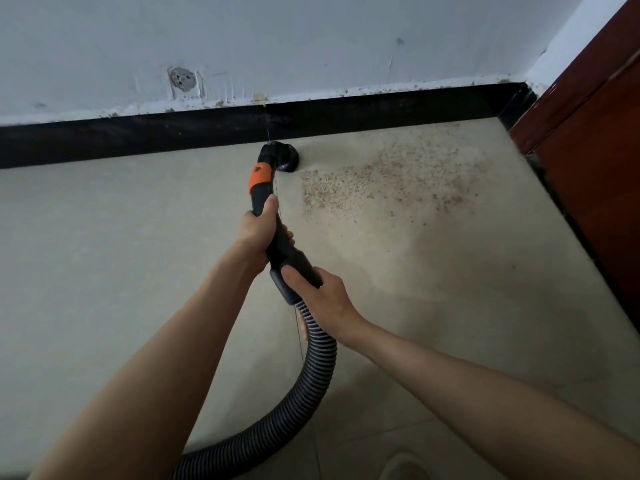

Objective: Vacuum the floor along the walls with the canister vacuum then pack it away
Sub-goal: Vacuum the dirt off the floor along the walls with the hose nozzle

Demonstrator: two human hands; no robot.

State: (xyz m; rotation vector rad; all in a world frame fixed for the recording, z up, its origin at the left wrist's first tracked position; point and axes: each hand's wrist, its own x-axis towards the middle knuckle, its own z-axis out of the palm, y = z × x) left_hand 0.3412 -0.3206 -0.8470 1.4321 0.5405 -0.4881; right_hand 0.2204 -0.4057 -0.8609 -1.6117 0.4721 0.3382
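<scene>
A black vacuum handle [280, 242] with an orange collar [259, 177] points at the wall. Its round black nozzle [285, 156] sits on the beige floor, touching the black skirting [138, 136]. My left hand [258, 230] grips the upper handle just below the collar. My right hand [320, 289] grips the lower end of the handle, where the ribbed grey hose [311, 379] joins. The hose curves down and left out of view. A patch of brown grit [384, 181] lies on the floor right of the nozzle. The canister is not in view.
A white scuffed wall [311, 46] with a patched hole [183, 79] runs above the skirting. A reddish-brown wooden door or panel [595, 161] closes the corner on the right. Beige tiled floor [104, 244] spreads to the left and towards me.
</scene>
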